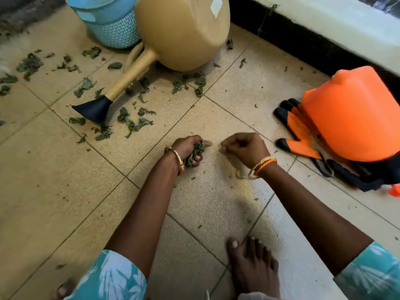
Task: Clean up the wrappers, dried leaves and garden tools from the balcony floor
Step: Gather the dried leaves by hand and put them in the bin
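Dried leaves point(132, 123) lie scattered across the tiled floor point(54, 202) in the upper left and centre of the frame, thickest around the spout of the tan watering can point(181, 33) lying on its side; a clump is already bunched in the left hand point(190, 150), fingers curled round it at centre frame. The right hand point(244, 148) is just beside it, fingers curled — whether it pinches a fragment cannot be told. Judged light, brittle and crumbly: gather by loose handfuls, not single pinches, or they will likely shed flakes. Orange-and-black gloves point(296, 128) lie at right against an orange container point(355, 113).
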### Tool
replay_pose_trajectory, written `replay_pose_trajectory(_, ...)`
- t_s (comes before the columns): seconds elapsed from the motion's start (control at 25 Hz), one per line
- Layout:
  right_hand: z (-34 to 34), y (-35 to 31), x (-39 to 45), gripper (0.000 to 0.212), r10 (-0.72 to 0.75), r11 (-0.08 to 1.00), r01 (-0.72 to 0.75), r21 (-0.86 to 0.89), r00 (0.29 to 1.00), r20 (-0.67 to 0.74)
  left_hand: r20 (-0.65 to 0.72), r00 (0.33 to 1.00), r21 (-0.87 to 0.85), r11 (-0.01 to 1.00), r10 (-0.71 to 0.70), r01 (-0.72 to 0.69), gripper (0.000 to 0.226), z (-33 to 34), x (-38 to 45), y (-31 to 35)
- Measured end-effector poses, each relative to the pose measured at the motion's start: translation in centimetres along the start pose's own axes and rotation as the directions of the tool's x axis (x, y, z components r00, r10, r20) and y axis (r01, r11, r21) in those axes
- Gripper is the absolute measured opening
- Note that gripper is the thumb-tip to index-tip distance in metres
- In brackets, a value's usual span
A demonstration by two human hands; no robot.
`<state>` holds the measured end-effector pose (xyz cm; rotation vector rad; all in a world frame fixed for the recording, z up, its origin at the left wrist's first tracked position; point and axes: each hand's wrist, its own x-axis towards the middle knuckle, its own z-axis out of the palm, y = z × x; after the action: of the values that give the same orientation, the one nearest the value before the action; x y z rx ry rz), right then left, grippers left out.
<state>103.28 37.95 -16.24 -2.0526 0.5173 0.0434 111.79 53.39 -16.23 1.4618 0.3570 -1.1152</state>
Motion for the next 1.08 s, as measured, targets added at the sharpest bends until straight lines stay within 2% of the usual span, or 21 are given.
replay_pose_trajectory(0.08, -0.6, -1.1, 1.2, 0.011, 0.137, 0.913, -0.125, 0.388, 0.991, -0.002, -0.004, 0.998, 0.053, 0.997, 0.059, -0.058, 0.030, 1.1, 0.2, -0.1)
replay_pose_trajectory(0.12, -0.6, -1.6, 1.8, 0.012, 0.156, 0.861, -0.136, 0.490, 0.988, 0.000, -0.010, 0.996, 0.080, 0.993, 0.090, -0.089, 0.031, 1.7, 0.2, 0.0)
replay_pose_trajectory(0.2, -0.4, -2.5, 2.8, 0.016, 0.152, 0.846, -0.128, 0.518, 0.988, -0.004, -0.061, 0.985, 0.111, 0.982, 0.163, -0.156, 0.030, 3.0, 0.5, 0.7)
replay_pose_trajectory(0.36, -0.8, -2.7, 6.0, 0.011, 0.138, 0.925, -0.121, 0.360, 0.990, -0.022, -0.233, 0.949, 0.101, 0.976, 0.213, -0.195, 0.026, 3.8, 2.3, 2.5)
replay_pose_trajectory(0.44, -2.0, -2.1, 9.3, 0.007, 0.069, 0.993, -0.053, 0.105, 0.986, -0.152, -0.277, 0.937, 0.093, 0.976, 0.214, -0.195, 0.024, 3.3, 3.2, 3.4)
replay_pose_trajectory(0.48, -2.7, -1.8, 11.4, 0.012, 0.020, 0.999, -0.026, -0.023, 0.975, -0.222, -0.289, 0.934, 0.088, 0.977, 0.213, -0.195, 0.023, 3.0, 3.5, 3.9)
replay_pose_trajectory(0.56, -4.1, -1.1, 16.0, 0.028, -0.060, 0.969, -0.013, -0.245, 0.956, -0.288, -0.280, 0.936, 0.092, 0.977, 0.213, -0.195, 0.021, 2.7, 4.0, 4.8)
replay_pose_trajectory(0.68, -5.2, 0.0, 21.7, 0.047, -0.056, 0.905, -0.036, -0.423, 0.977, -0.204, -0.241, 0.945, 0.117, 0.973, 0.221, -0.197, 0.025, 2.5, 4.8, 5.7)
replay_pose_trajectory(0.76, -5.0, 0.6, 23.4, 0.038, -0.150, 0.851, 0.052, -0.523, 0.978, -0.148, -0.240, 0.946, 0.118, 0.973, 0.220, -0.196, 0.025, 2.5, 5.4, 6.2)
replay_pose_trajectory(0.84, -4.6, 1.0, 23.6, 0.025, -0.317, 0.769, 0.147, -0.622, 0.933, -0.172, -0.245, 0.945, 0.112, 0.975, 0.215, -0.193, 0.024, 2.7, 6.0, 6.7)
replay_pose_trajectory(0.88, -4.4, 1.3, 23.6, 0.022, -0.372, 0.751, 0.168, -0.638, 0.906, -0.200, -0.248, 0.945, 0.112, 0.975, 0.213, -0.191, 0.023, 2.9, 6.3, 6.9)
replay_pose_trajectory(0.96, -4.4, 1.4, 23.6, 0.021, -0.388, 0.792, 0.174, -0.585, 0.883, -0.264, -0.244, 0.946, 0.113, 0.975, 0.212, -0.190, 0.025, 3.3, 7.0, 7.5)
replay_pose_trajectory(1.08, -5.7, 0.1, 25.0, 0.024, -0.280, 0.919, 0.126, -0.373, 0.876, -0.393, -0.218, 0.951, 0.086, 0.975, 0.221, -0.207, 0.030, 4.1, 8.1, 9.0)
